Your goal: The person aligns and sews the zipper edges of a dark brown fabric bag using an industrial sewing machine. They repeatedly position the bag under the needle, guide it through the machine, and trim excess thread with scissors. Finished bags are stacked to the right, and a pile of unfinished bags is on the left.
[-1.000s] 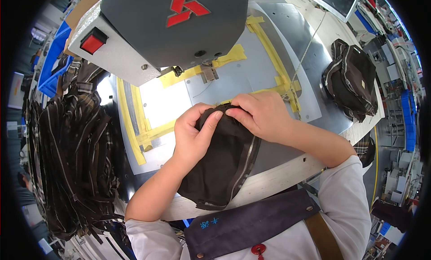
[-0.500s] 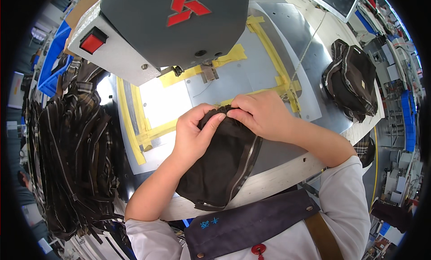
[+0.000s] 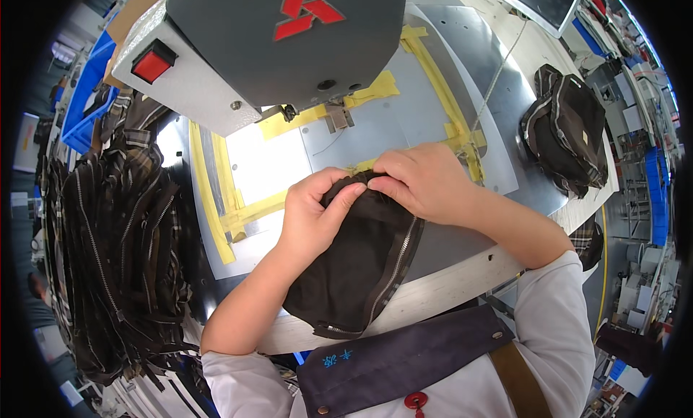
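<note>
L hand (image 3: 314, 209) & R hand (image 3: 424, 183) both pinching the top edge of a dk cloth piece (image 3: 354, 255), fingers narrow on it, thumb tips near each other; cloth's in front of the machine head (image 3: 317, 50), lower end over the worktable's pale front edge (image 3: 451, 275); metal zip (image 3: 393, 270) along its R side; big dk garment pile (image 3: 123, 252) off L, dk bag (image 3: 570, 133) far R.

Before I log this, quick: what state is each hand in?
Left hand: closed, pinching the dark zippered piece by its upper edge.
Right hand: closed, pinching that same edge.
</note>
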The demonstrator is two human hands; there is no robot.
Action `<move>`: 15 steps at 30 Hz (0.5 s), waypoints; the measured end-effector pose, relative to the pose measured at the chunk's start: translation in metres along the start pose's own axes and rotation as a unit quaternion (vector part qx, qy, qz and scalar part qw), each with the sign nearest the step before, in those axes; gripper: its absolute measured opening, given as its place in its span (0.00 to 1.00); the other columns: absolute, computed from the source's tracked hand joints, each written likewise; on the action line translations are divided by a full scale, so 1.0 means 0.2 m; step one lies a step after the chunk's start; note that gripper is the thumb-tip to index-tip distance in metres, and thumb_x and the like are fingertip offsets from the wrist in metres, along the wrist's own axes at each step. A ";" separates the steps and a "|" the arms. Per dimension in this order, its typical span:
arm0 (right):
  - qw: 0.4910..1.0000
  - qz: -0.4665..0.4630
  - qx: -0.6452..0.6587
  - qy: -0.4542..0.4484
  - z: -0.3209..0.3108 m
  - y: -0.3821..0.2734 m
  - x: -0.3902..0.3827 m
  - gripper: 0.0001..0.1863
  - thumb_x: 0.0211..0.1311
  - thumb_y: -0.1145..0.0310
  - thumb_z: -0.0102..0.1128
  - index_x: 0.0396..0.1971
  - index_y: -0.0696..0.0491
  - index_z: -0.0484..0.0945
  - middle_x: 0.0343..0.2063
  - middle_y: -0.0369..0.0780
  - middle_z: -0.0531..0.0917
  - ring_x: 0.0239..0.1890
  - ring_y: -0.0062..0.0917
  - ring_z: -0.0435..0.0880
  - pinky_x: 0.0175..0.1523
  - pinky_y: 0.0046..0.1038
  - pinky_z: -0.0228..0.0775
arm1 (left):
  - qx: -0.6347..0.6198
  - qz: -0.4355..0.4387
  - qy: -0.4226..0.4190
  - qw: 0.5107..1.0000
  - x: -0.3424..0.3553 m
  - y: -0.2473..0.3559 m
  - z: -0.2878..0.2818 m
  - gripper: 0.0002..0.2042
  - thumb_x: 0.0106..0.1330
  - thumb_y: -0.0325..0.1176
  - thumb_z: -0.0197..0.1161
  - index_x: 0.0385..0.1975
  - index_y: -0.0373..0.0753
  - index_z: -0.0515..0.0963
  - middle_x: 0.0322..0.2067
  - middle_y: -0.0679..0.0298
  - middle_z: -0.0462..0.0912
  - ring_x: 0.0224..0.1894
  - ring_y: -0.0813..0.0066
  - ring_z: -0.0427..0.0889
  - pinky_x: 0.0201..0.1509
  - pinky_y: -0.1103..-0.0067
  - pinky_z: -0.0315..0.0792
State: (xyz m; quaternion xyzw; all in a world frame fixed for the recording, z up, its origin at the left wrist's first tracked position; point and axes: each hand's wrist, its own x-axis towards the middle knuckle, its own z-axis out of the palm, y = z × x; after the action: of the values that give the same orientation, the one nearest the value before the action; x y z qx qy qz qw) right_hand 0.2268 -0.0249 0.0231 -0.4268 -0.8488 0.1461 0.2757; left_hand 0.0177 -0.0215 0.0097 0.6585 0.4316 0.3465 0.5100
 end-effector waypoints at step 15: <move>0.996 0.059 0.046 0.045 0.02 -0.02 -0.01 0.13 0.61 0.58 0.59 0.33 0.53 0.75 0.23 0.41 0.81 0.24 0.38 0.80 0.29 0.35 0.69 | -0.042 0.025 0.053 0.997 0.00 -0.02 0.02 0.07 0.64 0.31 0.65 0.33 0.33 0.80 0.25 0.68 0.81 0.28 0.85 0.74 0.34 0.85 0.70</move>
State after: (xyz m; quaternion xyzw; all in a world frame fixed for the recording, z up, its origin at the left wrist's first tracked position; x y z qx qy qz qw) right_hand 0.2227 -0.0292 0.0206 -0.4692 -0.8012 0.1819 0.3238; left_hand 0.0198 -0.0221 0.0049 0.6280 0.4261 0.4113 0.5048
